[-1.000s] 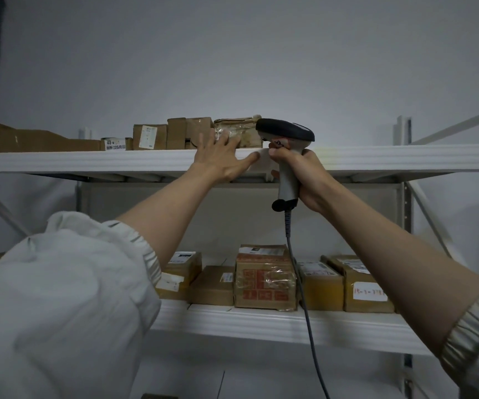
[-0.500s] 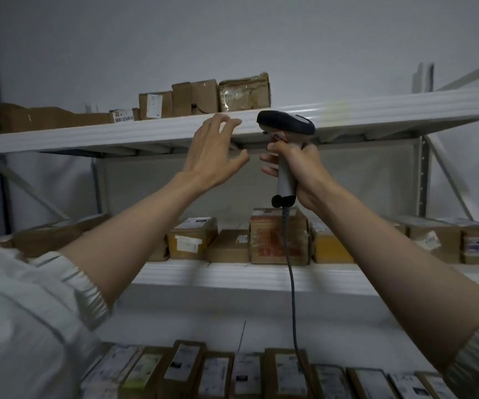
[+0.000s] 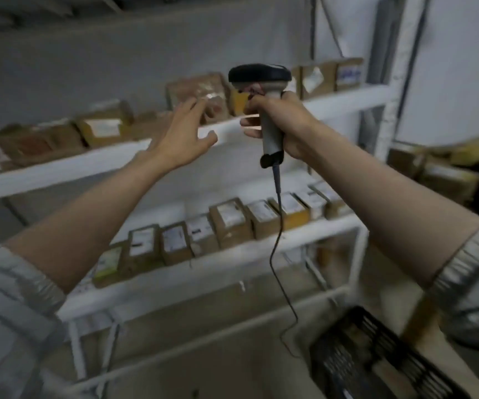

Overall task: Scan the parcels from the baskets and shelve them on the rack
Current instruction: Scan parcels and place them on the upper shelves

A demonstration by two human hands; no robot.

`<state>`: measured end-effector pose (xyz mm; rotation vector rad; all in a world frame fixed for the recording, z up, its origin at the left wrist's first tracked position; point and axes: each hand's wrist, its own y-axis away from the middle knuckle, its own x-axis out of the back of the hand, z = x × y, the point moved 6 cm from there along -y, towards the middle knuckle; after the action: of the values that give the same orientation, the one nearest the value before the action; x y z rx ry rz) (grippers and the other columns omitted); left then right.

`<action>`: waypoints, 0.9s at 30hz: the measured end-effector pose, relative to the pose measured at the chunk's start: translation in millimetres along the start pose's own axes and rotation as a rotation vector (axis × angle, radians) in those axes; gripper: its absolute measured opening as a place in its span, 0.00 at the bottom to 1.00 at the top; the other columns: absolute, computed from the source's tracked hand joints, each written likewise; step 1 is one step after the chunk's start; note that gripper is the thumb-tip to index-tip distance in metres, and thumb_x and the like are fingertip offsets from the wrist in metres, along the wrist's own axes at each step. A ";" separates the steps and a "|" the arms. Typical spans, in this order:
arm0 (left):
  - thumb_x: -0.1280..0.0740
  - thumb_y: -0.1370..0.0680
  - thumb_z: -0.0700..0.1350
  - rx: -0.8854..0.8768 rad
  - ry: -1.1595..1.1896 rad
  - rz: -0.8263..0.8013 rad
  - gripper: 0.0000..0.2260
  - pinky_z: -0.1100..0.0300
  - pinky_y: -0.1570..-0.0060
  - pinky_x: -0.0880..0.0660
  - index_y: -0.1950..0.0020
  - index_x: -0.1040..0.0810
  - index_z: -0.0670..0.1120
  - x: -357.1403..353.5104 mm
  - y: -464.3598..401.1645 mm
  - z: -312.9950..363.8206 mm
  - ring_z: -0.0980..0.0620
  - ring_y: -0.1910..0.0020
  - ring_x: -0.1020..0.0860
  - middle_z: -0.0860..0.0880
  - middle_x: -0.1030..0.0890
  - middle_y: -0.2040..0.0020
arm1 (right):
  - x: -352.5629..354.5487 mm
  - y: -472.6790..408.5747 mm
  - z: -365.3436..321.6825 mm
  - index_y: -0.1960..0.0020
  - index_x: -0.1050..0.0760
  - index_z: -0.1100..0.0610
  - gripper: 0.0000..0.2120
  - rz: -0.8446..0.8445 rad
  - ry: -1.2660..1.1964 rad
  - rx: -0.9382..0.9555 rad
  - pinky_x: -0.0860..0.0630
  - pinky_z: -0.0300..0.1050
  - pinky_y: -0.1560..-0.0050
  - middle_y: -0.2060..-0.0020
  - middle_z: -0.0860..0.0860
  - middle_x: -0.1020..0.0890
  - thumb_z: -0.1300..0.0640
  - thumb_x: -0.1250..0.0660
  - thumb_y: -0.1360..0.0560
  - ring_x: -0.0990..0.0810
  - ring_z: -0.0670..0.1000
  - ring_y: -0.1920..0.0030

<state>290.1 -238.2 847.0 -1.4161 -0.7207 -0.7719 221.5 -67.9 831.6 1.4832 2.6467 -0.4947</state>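
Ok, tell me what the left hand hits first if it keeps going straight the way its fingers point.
Probably the taped brown parcel on the upper shelf: the open left hand points up and forward at it, fingertips overlapping it in the head view. Depth is unclear and the frame is blurred.

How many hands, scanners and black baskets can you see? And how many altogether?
hands: 2, the left hand and the right hand
scanner: 1
black basket: 1
Total: 4

Left hand point(image 3: 182, 136) spread; right hand point(image 3: 283, 122) clenched (both arms raised).
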 end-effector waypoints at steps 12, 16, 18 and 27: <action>0.31 0.25 0.46 -0.241 0.393 -0.554 0.12 0.54 0.55 0.30 0.43 0.23 0.45 -215.9 130.0 196.8 0.48 0.52 0.24 0.50 0.22 0.52 | 214.6 233.5 113.6 0.49 0.28 0.62 0.03 0.569 0.037 -0.316 0.20 0.47 0.64 0.60 0.58 0.23 0.67 0.35 0.22 0.20 0.55 0.63; 0.33 0.21 0.44 -0.333 0.424 -0.771 0.09 0.55 0.56 0.27 0.42 0.22 0.46 -268.6 166.5 280.0 0.50 0.53 0.23 0.48 0.21 0.52 | 283.8 317.9 135.9 0.50 0.27 0.58 0.06 0.774 0.048 -0.359 0.19 0.48 0.63 0.61 0.57 0.22 0.68 0.35 0.22 0.19 0.55 0.63; 0.33 0.20 0.44 -0.370 0.437 -0.850 0.07 0.57 0.59 0.28 0.43 0.23 0.46 -293.3 187.4 322.7 0.50 0.53 0.23 0.49 0.21 0.52 | 313.7 360.8 151.7 0.48 0.27 0.57 0.07 0.854 0.026 -0.399 0.19 0.48 0.62 0.61 0.57 0.23 0.67 0.36 0.22 0.20 0.54 0.63; 0.30 0.21 0.47 -0.436 0.503 -1.278 0.06 0.51 0.46 0.21 0.45 0.20 0.49 -400.5 335.9 495.5 0.51 0.53 0.19 0.51 0.17 0.53 | 419.2 563.9 253.3 0.51 0.25 0.58 0.07 1.183 -0.136 -0.589 0.21 0.45 0.64 0.61 0.57 0.24 0.68 0.37 0.21 0.21 0.54 0.64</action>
<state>344.9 273.6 343.2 -0.9084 -1.0629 -2.2877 447.7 469.5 364.8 2.2093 1.2058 0.2560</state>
